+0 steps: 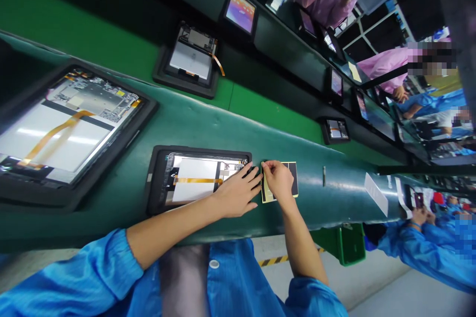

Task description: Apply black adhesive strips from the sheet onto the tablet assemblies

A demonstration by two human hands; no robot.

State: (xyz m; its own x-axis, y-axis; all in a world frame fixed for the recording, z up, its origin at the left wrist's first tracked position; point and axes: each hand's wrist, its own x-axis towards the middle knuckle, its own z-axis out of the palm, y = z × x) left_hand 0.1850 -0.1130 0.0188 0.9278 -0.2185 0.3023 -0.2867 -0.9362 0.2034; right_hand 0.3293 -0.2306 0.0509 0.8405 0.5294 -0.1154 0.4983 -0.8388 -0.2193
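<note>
An opened tablet (197,190) lies in a black padded tray (158,178) on the green bench, its white battery, circuit board and orange ribbon cable showing. My left hand (238,190) is open, fingers spread across the tablet's right end and the tray's edge. Just right of the tray is a yellowish sticker sheet (268,195) with black strips on it. Thumb and forefinger of my right hand (279,181) pinch together at the sheet's upper left corner; the hand covers much of its middle. Whether a strip has lifted there is too small to tell.
Another opened tablet (67,129) sits in a tray at the left. Beyond the bench edge, a green conveyor (238,96) carries more trayed tablets (191,57). A white strip (376,194) lies farther right, above a green bin (351,245). Co-workers sit along the line.
</note>
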